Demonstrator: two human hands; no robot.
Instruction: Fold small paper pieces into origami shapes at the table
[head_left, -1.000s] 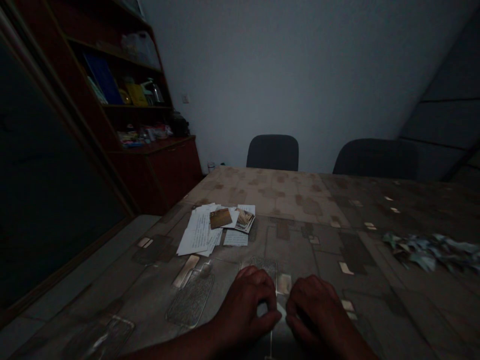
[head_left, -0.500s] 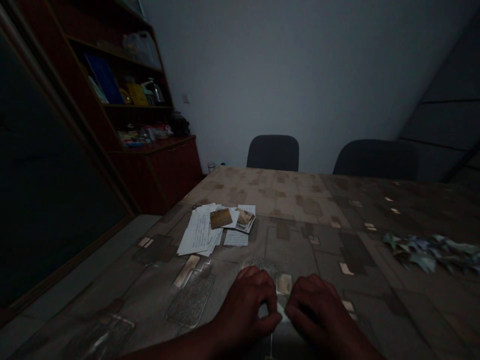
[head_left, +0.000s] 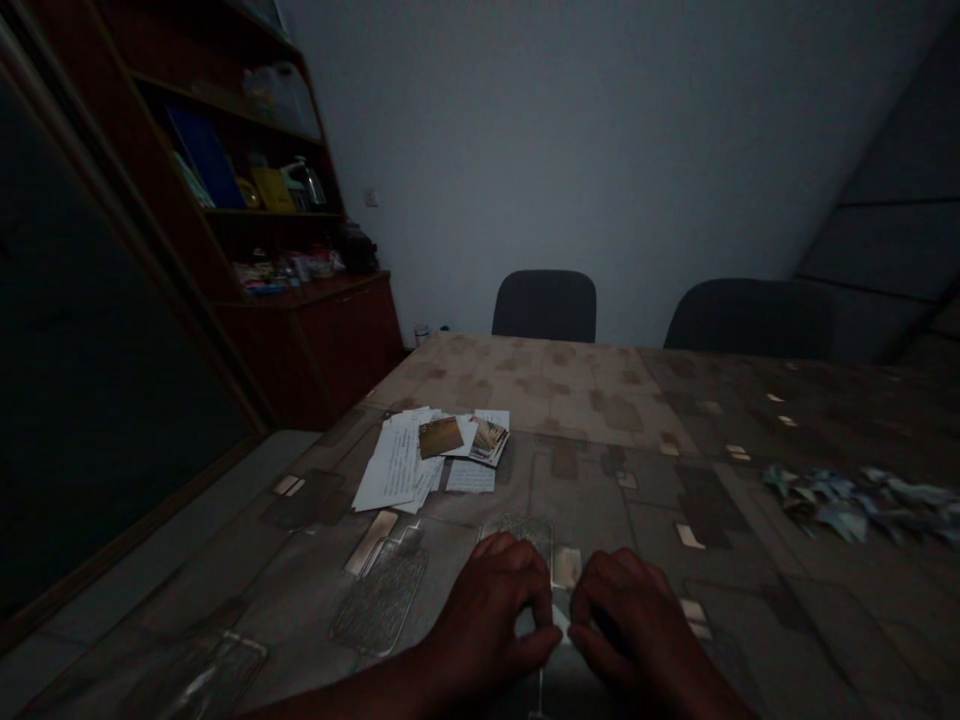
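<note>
My left hand (head_left: 502, 605) and my right hand (head_left: 634, 620) are side by side over the near part of the patterned tablecloth (head_left: 585, 480). Both hands have their fingers curled into a pinch, thumbs toward each other. A small pale piece (head_left: 561, 622), perhaps paper, shows between the fingertips; the dim light hides its full shape. Beyond my left hand lies a pile of white printed sheets (head_left: 390, 465) with a brown picture card (head_left: 440, 437) and a small stack of photo cards (head_left: 489, 440) on top.
A heap of crumpled bluish-green pieces (head_left: 862, 503) lies on the table's right side. Two dark chairs (head_left: 544, 305) (head_left: 750, 315) stand behind the far edge. At the left is a red-brown cabinet (head_left: 345, 345) with loaded shelves.
My right hand's fingers have shifted slightly, and a little more of the pale piece shows between the hands. The view has moved a touch; the papers and the heap lie as before.
</note>
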